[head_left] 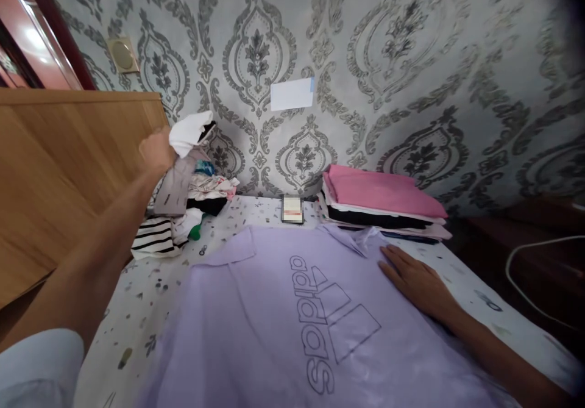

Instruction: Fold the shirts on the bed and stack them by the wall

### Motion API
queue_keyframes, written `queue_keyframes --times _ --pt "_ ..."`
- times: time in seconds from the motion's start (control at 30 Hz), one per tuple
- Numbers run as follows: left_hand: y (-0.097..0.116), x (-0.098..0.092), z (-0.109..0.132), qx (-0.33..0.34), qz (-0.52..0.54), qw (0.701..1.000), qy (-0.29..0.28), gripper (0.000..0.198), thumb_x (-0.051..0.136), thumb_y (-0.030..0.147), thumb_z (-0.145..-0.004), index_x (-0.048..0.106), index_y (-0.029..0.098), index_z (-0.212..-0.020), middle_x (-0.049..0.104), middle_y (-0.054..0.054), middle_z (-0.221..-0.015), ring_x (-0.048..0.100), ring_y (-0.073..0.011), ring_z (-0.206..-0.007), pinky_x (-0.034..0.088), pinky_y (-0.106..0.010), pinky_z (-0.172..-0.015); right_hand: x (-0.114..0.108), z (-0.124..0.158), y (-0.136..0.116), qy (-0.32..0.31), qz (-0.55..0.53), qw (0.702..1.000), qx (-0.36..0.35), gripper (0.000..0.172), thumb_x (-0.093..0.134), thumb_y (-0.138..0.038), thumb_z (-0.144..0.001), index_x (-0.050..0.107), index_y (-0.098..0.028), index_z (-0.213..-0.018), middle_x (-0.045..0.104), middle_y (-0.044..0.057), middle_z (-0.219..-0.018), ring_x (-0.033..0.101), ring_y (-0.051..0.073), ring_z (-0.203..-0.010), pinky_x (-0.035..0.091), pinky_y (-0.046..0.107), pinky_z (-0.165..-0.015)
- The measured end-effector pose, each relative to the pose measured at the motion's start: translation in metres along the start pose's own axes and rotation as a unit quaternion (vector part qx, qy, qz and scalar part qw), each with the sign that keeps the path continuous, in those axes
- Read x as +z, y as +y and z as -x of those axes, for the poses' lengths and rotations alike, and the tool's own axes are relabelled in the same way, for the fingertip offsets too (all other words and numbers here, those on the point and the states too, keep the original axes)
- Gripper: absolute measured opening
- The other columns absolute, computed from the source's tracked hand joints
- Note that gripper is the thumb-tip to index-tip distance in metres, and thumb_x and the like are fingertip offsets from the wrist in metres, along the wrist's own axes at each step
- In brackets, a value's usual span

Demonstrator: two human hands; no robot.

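Observation:
A lilac T-shirt (256, 310) with a printed logo lies spread flat on the bed in front of me. My right hand (414, 277) rests flat on its right shoulder area, fingers stretched out. My left hand (158, 149) reaches far left and back to a heap of unfolded clothes (192, 182), closed on a white garment (189, 130) lifted from its top.
A folded stack with a pink top layer (381, 197) sits at the back right. A small dark device (292, 208) lies by the wall. A wooden headboard (59, 170) stands on the left. A white cable (525, 268) runs over dark furniture on the right.

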State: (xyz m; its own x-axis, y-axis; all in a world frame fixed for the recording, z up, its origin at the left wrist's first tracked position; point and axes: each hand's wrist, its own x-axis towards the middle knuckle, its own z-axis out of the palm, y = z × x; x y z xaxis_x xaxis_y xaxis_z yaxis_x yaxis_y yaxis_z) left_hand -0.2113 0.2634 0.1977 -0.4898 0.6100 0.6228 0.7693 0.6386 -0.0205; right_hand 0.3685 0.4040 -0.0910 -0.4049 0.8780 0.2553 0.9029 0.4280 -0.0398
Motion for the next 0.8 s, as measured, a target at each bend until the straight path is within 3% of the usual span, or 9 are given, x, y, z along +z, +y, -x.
queue_keyframes --times 0.07,0.13,0.17,0.27,0.37,0.47,0.6,0.73,0.8 --pt "0.004 0.010 0.004 0.018 0.016 1.000 0.019 0.046 0.027 0.024 -0.102 0.043 0.012 -0.143 0.056 -0.018 -0.141 0.054 -0.0329 -0.125 0.047 -0.053 -0.100 0.004 -0.001 0.003 0.009 -0.003 1.000 -0.005 0.060 0.032 -0.048 -0.090 0.055 -0.021 -0.138 0.055 0.012 -0.149 0.051 0.029 -0.137 0.043 0.048 -0.112" --pt "0.014 0.039 0.023 0.068 0.034 0.997 -0.008 0.053 0.028 0.016 -0.099 0.035 0.016 -0.151 0.044 -0.015 -0.154 0.039 -0.0339 -0.140 0.040 -0.055 -0.108 0.007 -0.001 0.005 0.014 -0.003 1.000 -0.009 0.059 0.032 -0.048 -0.090 0.056 -0.020 -0.137 0.055 0.012 -0.148 0.052 0.029 -0.136 0.044 0.048 -0.111" --pt "0.022 0.059 0.035 0.102 0.041 0.993 -0.040 0.057 0.030 0.013 -0.097 0.035 0.016 -0.153 0.039 -0.014 -0.159 0.030 -0.0347 -0.146 0.036 -0.056 -0.111 0.008 -0.002 0.005 0.016 -0.002 1.000 -0.010 0.059 0.032 -0.048 -0.090 0.056 -0.021 -0.136 0.056 0.012 -0.147 0.052 0.029 -0.136 0.044 0.048 -0.111" --pt "0.046 0.116 0.067 0.195 0.052 0.969 -0.142 0.056 0.048 0.014 -0.088 0.055 0.027 -0.141 0.044 -0.006 -0.158 0.021 -0.0366 -0.151 0.024 -0.061 -0.117 0.009 -0.002 0.007 0.024 0.000 1.000 -0.007 0.056 0.034 -0.049 -0.090 0.057 -0.024 -0.134 0.057 0.011 -0.146 0.054 0.029 -0.134 0.047 0.048 -0.108" --pt "0.058 0.143 0.073 0.237 0.048 0.951 -0.193 0.059 0.055 0.022 -0.086 0.051 0.025 -0.145 0.035 -0.010 -0.162 0.008 -0.0441 -0.153 0.015 -0.073 -0.113 0.008 -0.001 0.006 0.026 -0.008 1.000 -0.011 0.057 0.033 -0.049 -0.089 0.057 -0.024 -0.135 0.057 0.011 -0.146 0.053 0.029 -0.135 0.047 0.049 -0.108" --pt "0.053 0.131 0.063 0.270 0.040 0.936 -0.222 0.061 0.060 0.022 -0.084 0.050 0.026 -0.145 0.035 -0.011 -0.162 0.016 -0.0422 -0.152 0.019 -0.071 -0.113 0.007 -0.001 0.005 0.025 -0.018 0.999 -0.012 0.061 0.031 -0.049 -0.088 0.056 -0.022 -0.135 0.057 0.012 -0.147 0.051 0.028 -0.137 0.045 0.049 -0.110" --pt "0.025 0.089 0.078 0.326 0.023 0.917 -0.228 0.059 0.054 0.018 -0.086 0.050 0.025 -0.145 0.035 -0.011 -0.162 0.026 -0.0320 -0.150 0.025 -0.054 -0.118 0.004 -0.001 0.001 0.013 -0.023 1.000 -0.002 0.065 0.030 -0.050 -0.087 0.056 -0.019 -0.137 0.053 0.014 -0.150 0.050 0.028 -0.138 0.043 0.048 -0.112" --pt "-0.035 0.055 0.130 0.315 -0.032 0.917 -0.242 0.048 0.054 0.030 -0.088 0.059 0.024 -0.135 0.055 -0.016 -0.144 0.047 -0.0351 -0.135 0.035 -0.054 -0.111 0.002 -0.001 0.000 0.013 -0.029 0.999 -0.011 0.062 0.028 -0.049 -0.088 0.057 -0.022 -0.136 0.053 0.014 -0.149 0.048 0.028 -0.139 0.043 0.048 -0.111" --pt "-0.071 0.048 0.156 0.241 -0.082 0.921 -0.294 0.065 0.066 0.038 -0.078 0.053 0.029 -0.141 0.050 -0.015 -0.149 0.042 -0.0413 -0.138 0.037 -0.061 -0.107 0.003 -0.001 0.000 0.018 -0.034 0.999 -0.014 0.061 0.028 -0.049 -0.089 0.058 -0.023 -0.135 0.053 0.015 -0.149 0.048 0.028 -0.139 0.043 0.047 -0.111"
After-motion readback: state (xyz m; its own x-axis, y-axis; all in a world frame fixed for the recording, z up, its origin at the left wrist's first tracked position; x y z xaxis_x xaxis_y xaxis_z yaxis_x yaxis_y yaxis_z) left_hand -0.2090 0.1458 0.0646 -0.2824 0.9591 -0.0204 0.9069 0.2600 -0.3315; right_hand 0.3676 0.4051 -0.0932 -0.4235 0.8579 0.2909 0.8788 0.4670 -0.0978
